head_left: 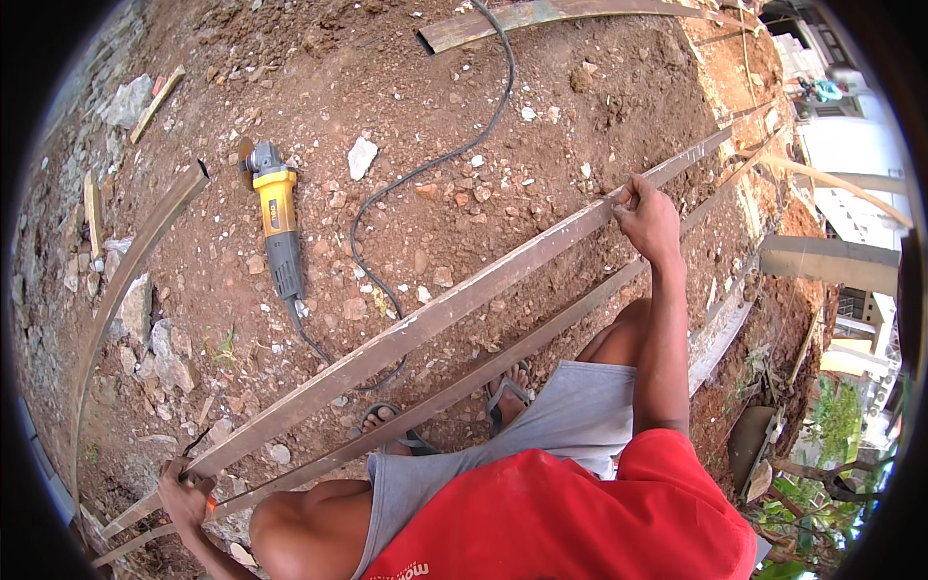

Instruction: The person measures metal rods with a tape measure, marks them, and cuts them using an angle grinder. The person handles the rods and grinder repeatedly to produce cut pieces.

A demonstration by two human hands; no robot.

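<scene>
A long brown metal bar (416, 331) runs slantwise across the view, from lower left to upper right. My left hand (184, 495) is closed around it near its lower-left end. A small orange thing (211, 505) shows beside those fingers; I cannot make out what it is. Farther along, my right hand (650, 224) has its fingers curled onto the bar's upper edge. A second, thinner-looking bar (541, 336) lies nearly alongside, closer to me, passing over my sandalled feet. Beyond the bars a yellow and grey angle grinder (278, 217) rests on the soil, its disc at the far end.
The grinder's black cable (435, 159) winds across the stony ground. Another metal bar (135, 261) lies at the left, and one more (541, 14) at the far edge. Stone lumps (172, 356) and wooden sticks (158, 103) are at the left. Leafy plants (836, 416) stand at the right.
</scene>
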